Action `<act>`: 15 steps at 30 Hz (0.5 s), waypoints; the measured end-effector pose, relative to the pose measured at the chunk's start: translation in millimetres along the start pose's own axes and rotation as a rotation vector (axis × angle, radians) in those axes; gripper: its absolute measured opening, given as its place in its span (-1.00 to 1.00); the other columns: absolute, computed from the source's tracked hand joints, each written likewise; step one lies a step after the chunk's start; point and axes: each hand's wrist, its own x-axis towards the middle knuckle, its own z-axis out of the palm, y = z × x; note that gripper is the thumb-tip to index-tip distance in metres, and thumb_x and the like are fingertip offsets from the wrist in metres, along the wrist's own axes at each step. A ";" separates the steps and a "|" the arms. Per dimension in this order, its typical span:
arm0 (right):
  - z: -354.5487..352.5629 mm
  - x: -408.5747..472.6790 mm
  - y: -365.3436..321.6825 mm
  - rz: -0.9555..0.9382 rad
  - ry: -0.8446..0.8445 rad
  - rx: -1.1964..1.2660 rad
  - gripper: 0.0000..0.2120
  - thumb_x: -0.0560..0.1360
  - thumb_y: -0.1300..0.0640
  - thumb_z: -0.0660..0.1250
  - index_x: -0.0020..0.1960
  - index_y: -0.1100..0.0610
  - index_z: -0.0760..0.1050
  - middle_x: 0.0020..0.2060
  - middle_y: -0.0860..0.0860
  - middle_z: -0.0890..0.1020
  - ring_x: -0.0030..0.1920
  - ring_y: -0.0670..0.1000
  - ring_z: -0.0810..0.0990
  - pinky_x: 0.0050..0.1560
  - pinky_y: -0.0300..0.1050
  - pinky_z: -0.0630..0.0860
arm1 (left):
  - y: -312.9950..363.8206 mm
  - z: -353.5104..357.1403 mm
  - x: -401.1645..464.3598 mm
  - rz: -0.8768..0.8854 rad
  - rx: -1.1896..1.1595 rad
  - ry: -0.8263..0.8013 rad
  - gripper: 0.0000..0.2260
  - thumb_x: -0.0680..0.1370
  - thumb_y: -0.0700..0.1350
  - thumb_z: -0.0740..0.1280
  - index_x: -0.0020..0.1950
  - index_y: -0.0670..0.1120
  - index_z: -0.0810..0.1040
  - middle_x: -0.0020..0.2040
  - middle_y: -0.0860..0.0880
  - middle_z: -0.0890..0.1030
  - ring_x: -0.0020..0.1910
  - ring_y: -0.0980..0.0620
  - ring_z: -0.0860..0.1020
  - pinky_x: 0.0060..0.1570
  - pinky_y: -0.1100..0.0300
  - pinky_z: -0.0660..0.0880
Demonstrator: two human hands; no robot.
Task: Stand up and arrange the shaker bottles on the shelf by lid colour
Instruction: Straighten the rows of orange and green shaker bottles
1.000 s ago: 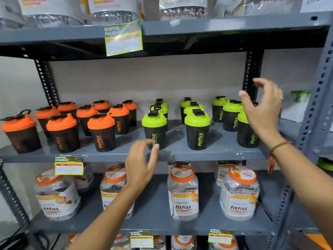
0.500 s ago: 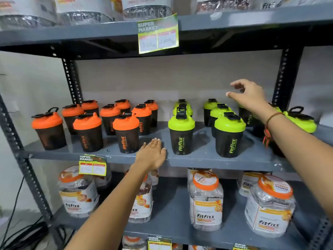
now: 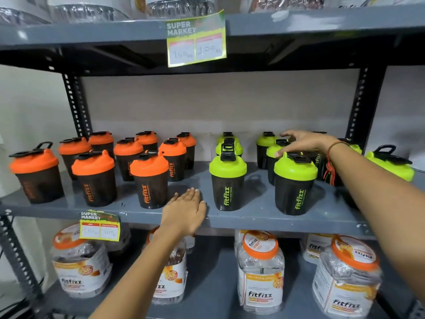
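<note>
Black shaker bottles stand upright on the grey middle shelf (image 3: 257, 217). Several with orange lids (image 3: 149, 166) fill the left half, several with green lids (image 3: 227, 166) the right half. My left hand (image 3: 184, 212) rests flat on the shelf's front edge, in the gap between the front orange-lidded bottle and the front green-lidded bottle (image 3: 226, 180), fingers together and holding nothing. My right hand (image 3: 303, 142) hovers palm down over the green lids at the back right, fingers spread, the thumb close to the lid of the front right green bottle (image 3: 295, 183). My forearm hides some bottles behind it.
Clear jars with orange lids (image 3: 261, 272) fill the shelf below. More packs sit on the top shelf (image 3: 92, 33), where a price tag (image 3: 196, 40) hangs. A second price tag (image 3: 100, 226) hangs on the middle shelf's front edge. Black uprights (image 3: 76, 104) frame the bay.
The view has shifted left and closer. My left hand has come down flat on the shelf edge. My right hand has lowered over the green lids at the back right.
</note>
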 end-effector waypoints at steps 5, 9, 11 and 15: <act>4.6 3.7 4.3 -0.020 -0.012 0.041 -0.23 0.40 0.03 0.55 0.53 0.02 0.28 0.45 0.12 0.37 0.14 0.06 0.46 0.04 -0.14 0.38 | 0.5 -1.4 -0.5 0.001 0.000 0.010 -0.49 0.63 0.07 -0.07 0.54 -0.10 0.14 0.56 -0.06 0.18 0.54 0.06 0.11 0.49 0.05 0.01; 3.9 6.0 3.7 -0.022 -0.009 0.064 -0.25 0.39 0.04 0.56 0.50 0.00 0.32 0.43 0.13 0.38 0.20 0.12 0.48 0.09 -0.10 0.44 | 0.0 -1.7 -1.4 0.006 -0.004 0.000 -0.49 0.63 0.07 -0.08 0.55 -0.10 0.12 0.57 -0.06 0.16 0.55 0.06 0.10 0.50 0.05 0.00; 3.9 7.1 2.7 -0.026 -0.014 0.066 -0.26 0.38 0.04 0.57 0.48 -0.01 0.32 0.43 0.12 0.37 0.25 0.14 0.49 0.21 -0.01 0.48 | 0.0 -1.8 -1.9 0.002 -0.008 -0.003 -0.49 0.63 0.07 -0.08 0.55 -0.10 0.12 0.57 -0.05 0.15 0.55 0.07 0.09 0.50 0.06 0.00; 9.8 12.1 2.4 -0.056 0.012 0.056 -0.23 0.38 0.02 0.56 0.49 0.04 0.30 0.43 0.11 0.40 0.18 0.04 0.44 0.12 -0.14 0.37 | 0.3 -2.4 -2.6 -0.004 -0.002 -0.004 -0.48 0.63 0.08 -0.08 0.55 -0.10 0.12 0.57 -0.05 0.15 0.55 0.07 0.09 0.50 0.06 -0.01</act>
